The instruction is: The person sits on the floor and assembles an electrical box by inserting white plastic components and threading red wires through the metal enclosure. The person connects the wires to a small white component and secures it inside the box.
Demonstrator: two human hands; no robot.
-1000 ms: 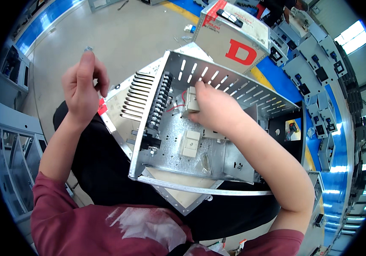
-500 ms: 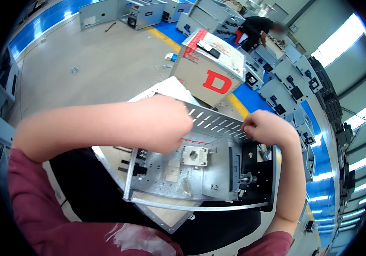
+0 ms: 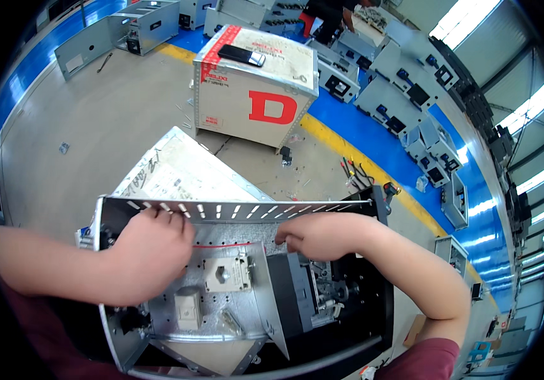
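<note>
An open metal cabinet point(image 3: 373, 349) lies in front of me, its slotted wall point(image 3: 234, 209) on the far side. My left hand point(image 3: 151, 256) is inside the left part by that wall, fingers curled; what they hold, if anything, is hidden. My right hand point(image 3: 322, 235) reaches over the divider plate point(image 3: 269, 297), thumb and fingers bent together near the slotted wall, their contents not visible. Between the hands runs a thin red line point(image 3: 224, 245), perhaps a wire. Below it sit a cream block with a central hole point(image 3: 222, 274), a smaller cream block point(image 3: 188, 309) and a small clear bag point(image 3: 230, 322).
A dark switch mechanism point(image 3: 329, 291) fills the cabinet's right side. Beyond stand a white-topped panel point(image 3: 177, 168) and a large box point(image 3: 256, 95) with a phone point(image 3: 241, 55) on it. Cables point(image 3: 357, 174) lie on the floor. Grey cabinets point(image 3: 386, 95) and a person point(image 3: 329, 19) are farther off.
My view has shifted and the cabinet appears lower and turned. The left hand has gone from above the slotted wall down inside; the right hand has moved left, from the wall's right end toward the divider.
</note>
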